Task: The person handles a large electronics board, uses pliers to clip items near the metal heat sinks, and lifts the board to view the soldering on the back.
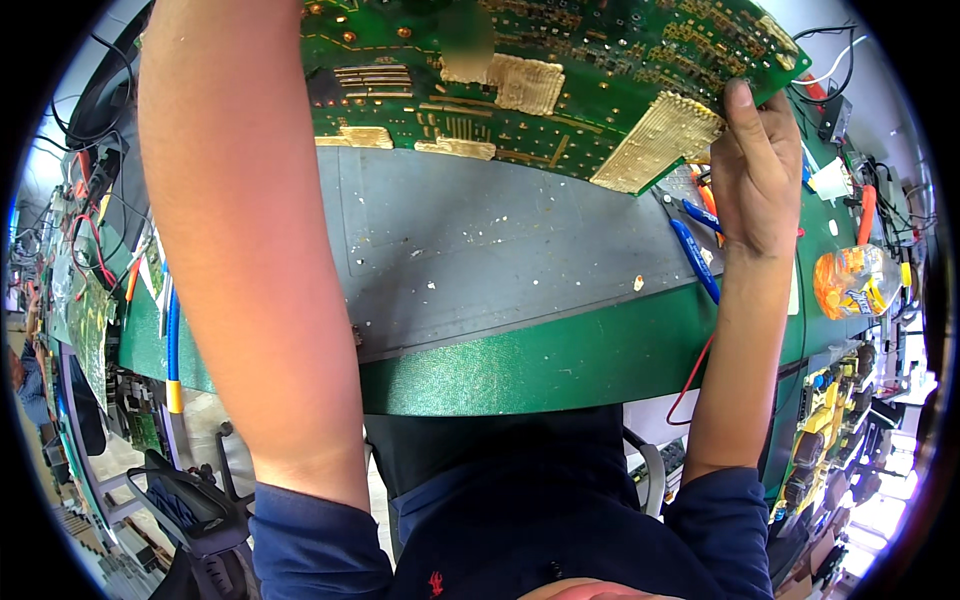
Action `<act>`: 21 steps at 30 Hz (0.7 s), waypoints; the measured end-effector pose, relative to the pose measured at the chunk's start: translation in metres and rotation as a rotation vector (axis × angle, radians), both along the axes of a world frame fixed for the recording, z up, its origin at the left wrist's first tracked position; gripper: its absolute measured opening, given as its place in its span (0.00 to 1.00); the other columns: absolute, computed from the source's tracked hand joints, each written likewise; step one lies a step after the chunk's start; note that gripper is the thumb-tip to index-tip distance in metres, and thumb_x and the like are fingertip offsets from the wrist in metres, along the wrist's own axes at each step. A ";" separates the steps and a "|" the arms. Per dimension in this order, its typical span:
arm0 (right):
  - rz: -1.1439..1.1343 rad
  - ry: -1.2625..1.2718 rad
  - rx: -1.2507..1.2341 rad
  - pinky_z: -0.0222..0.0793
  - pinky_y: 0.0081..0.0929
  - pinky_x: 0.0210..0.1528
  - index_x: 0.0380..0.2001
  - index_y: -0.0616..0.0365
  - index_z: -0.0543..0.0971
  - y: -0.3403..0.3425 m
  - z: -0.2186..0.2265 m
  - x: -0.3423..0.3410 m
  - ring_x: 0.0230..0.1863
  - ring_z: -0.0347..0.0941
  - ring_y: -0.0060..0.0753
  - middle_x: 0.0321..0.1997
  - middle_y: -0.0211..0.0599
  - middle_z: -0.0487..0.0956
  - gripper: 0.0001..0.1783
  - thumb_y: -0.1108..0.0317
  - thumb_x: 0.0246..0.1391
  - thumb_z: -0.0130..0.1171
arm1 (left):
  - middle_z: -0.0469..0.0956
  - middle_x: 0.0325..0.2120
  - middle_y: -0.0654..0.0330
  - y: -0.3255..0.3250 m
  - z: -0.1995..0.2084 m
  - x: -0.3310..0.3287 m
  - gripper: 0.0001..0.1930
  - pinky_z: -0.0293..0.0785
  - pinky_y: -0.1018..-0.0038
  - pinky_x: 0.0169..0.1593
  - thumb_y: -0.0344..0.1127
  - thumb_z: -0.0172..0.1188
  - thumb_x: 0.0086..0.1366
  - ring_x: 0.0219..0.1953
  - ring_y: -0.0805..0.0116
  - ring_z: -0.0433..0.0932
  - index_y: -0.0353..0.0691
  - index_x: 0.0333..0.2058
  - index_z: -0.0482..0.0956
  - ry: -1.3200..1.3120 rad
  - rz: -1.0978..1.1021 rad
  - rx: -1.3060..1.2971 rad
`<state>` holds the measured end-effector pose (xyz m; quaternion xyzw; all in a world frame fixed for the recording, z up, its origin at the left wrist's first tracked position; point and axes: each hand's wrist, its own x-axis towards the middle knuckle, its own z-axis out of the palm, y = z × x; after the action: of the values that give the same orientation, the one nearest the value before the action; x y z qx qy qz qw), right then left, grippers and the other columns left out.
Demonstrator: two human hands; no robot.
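A large green circuit board [590, 125], with raised gold-coloured patches on its face, is held tilted above the work surface. My right hand [765, 165] grips it at the right end, thumb on the face and the other fingers curled around the edge. My left forearm runs up past the board's left part and out at the top, so that hand is hidden beyond the picture. Just below my right hand lie blue-handled pliers [697, 262], partly covered by the hand and wrist.
A grey mat [480, 240] with scattered crumbs lies on a green-topped bench [530, 365]. To the right stand a clear bottle with orange contents [860, 283] and an orange-handled tool [866, 215]. Cables and tools crowd the left side, and a chair [195, 510] is at lower left.
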<state>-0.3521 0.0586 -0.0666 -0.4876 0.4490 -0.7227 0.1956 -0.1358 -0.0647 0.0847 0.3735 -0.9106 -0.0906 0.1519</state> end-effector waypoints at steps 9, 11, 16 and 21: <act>-0.020 -0.008 -0.017 0.59 0.36 0.67 0.56 0.74 0.65 -0.002 -0.001 0.001 0.63 0.67 0.38 0.60 0.45 0.71 0.22 0.66 0.69 0.52 | 0.84 0.40 0.42 -0.008 -0.037 0.009 0.54 0.78 0.67 0.50 0.78 0.67 0.42 0.44 0.53 0.84 0.28 0.49 0.81 0.202 -0.087 -0.423; -0.021 0.005 -0.018 0.60 0.37 0.67 0.57 0.74 0.65 -0.002 -0.002 0.000 0.63 0.67 0.38 0.61 0.46 0.71 0.23 0.66 0.69 0.52 | 0.83 0.41 0.42 -0.010 -0.021 0.011 0.53 0.78 0.67 0.51 0.78 0.67 0.42 0.44 0.53 0.84 0.29 0.50 0.81 0.109 -0.103 -0.267; 0.015 -0.008 -0.008 0.61 0.38 0.66 0.59 0.70 0.65 -0.001 0.000 0.001 0.63 0.68 0.39 0.61 0.46 0.72 0.23 0.65 0.69 0.52 | 0.84 0.42 0.44 -0.018 0.007 0.027 0.51 0.78 0.68 0.50 0.77 0.68 0.42 0.44 0.54 0.84 0.33 0.50 0.82 0.032 -0.329 0.055; 0.016 -0.005 -0.005 0.62 0.38 0.66 0.60 0.69 0.65 -0.002 0.001 0.003 0.63 0.69 0.39 0.62 0.46 0.73 0.24 0.65 0.69 0.52 | 0.84 0.41 0.45 -0.013 -0.007 0.025 0.50 0.78 0.68 0.50 0.76 0.69 0.41 0.44 0.55 0.84 0.35 0.50 0.82 0.047 -0.297 -0.060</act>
<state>-0.3493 0.0570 -0.0656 -0.4898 0.4427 -0.7235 0.2014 -0.1110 -0.0780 0.0778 0.2279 -0.9543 -0.0937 0.1690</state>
